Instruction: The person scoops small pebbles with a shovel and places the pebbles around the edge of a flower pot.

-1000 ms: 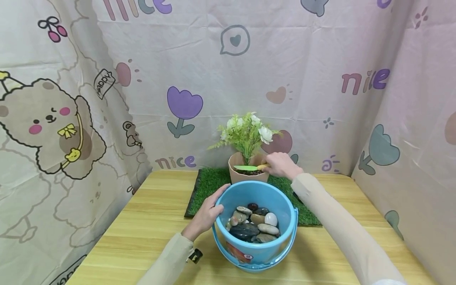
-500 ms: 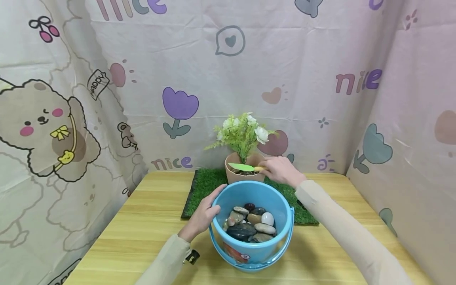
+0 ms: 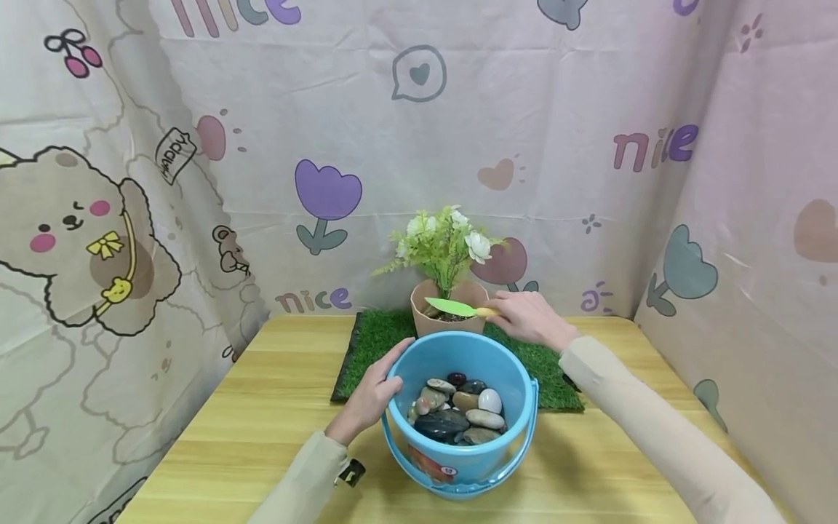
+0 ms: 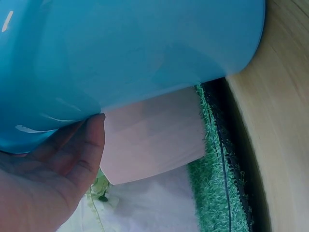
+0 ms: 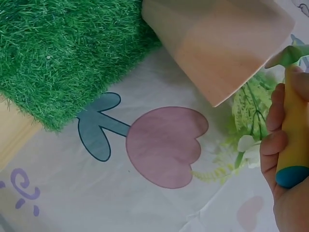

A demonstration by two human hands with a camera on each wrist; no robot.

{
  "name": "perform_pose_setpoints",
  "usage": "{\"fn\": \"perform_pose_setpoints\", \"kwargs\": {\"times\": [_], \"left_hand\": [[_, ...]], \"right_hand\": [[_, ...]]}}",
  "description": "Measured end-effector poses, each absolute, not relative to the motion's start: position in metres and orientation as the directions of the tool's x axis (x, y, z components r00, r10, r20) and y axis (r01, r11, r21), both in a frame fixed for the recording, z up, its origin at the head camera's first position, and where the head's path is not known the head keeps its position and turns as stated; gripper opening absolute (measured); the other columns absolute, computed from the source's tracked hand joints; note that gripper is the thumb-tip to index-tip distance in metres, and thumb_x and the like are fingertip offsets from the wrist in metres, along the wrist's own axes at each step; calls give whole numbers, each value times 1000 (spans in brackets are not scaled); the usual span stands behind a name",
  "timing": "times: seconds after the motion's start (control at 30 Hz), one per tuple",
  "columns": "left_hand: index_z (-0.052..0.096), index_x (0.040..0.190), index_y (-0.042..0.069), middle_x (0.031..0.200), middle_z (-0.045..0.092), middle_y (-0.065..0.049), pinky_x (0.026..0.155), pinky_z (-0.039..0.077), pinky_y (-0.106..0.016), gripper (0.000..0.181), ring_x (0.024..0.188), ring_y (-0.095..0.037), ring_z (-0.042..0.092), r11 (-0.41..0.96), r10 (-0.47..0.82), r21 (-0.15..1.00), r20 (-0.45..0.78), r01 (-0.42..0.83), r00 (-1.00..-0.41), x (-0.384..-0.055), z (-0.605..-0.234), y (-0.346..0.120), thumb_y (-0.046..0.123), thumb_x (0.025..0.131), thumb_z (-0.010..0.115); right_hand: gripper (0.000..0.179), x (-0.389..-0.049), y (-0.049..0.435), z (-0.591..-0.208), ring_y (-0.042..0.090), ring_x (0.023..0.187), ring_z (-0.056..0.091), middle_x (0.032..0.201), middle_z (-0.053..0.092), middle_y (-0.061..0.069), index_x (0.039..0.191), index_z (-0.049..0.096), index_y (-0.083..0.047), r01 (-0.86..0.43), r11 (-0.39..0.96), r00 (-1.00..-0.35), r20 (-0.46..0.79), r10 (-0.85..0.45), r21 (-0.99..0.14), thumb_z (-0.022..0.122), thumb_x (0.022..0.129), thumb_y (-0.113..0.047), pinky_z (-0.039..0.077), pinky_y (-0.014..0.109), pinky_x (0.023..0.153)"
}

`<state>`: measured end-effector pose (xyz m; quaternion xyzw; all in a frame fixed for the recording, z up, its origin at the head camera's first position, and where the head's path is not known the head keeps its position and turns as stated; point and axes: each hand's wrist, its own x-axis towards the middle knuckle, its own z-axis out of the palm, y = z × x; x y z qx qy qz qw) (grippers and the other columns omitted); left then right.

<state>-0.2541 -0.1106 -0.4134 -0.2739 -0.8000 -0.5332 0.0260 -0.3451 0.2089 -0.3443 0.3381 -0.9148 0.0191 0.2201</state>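
Note:
My right hand (image 3: 532,318) grips a small hand trowel with a green blade (image 3: 450,307) and a yellow handle (image 5: 297,121) ending in blue. The blade lies over the opening of a pinkish flowerpot (image 3: 452,327), which holds dark soil and a leafy plant with white flowers (image 3: 441,244). Below the pot, nearer to me, stands a light blue bucket (image 3: 432,356) with several smooth stones (image 3: 441,422) inside. My left hand (image 3: 369,397) holds the bucket's left rim, thumb over the edge and fingers along the outside. In the left wrist view the fingertips (image 4: 96,126) touch the bucket's wall.
The pot stands on a green artificial grass mat (image 3: 376,342) at the back of the wooden table (image 3: 262,407). The bucket's handle (image 3: 497,480) hangs down at the front. A printed cloth (image 3: 314,94) hangs behind and at both sides.
My right hand has drawn slightly right and lower with the trowel, and the blade's tip now tilts up a little. The left hand keeps its hold on the bucket. The head view shifts slightly.

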Motion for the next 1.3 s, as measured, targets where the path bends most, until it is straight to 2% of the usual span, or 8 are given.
{"fn": "perform_pose_setpoints", "kwargs": {"times": [0.47,0.93,1.17,1.3], "left_hand": [[30,155,22,149,46,-13,93,50,-54,71,127,-38,54,284,407,838,334,466,-850,-254,-416,-112,6,86,38],[29,155,23,149,46,-13,94,50,-54,70,127,-37,54,279,416,839,333,468,-846,-255,-416,-113,6,87,38],[29,155,24,148,47,-13,95,50,-53,71,127,-36,54,271,433,835,339,480,-835,-257,-414,-111,5,87,38],[30,155,23,148,47,-13,93,50,-53,71,127,-36,55,272,426,832,348,485,-835,-256,-413,-111,5,86,38]], "right_hand": [[24,-325,219,-340,2,55,42,82,59,-7,113,72,-17,-672,732,-627,436,-646,117,63,94,-30,36,22,49],[26,-304,231,-333,4,66,58,90,68,-7,111,74,-17,-693,717,-609,477,-634,68,69,89,-32,46,24,57],[21,-289,242,-339,-4,57,43,80,61,-13,106,74,-17,-713,701,-582,531,-616,32,71,88,-26,34,17,49],[22,-284,245,-343,-5,55,39,80,59,-14,108,74,-18,-709,705,-587,545,-599,12,71,88,-27,32,16,48]]}}
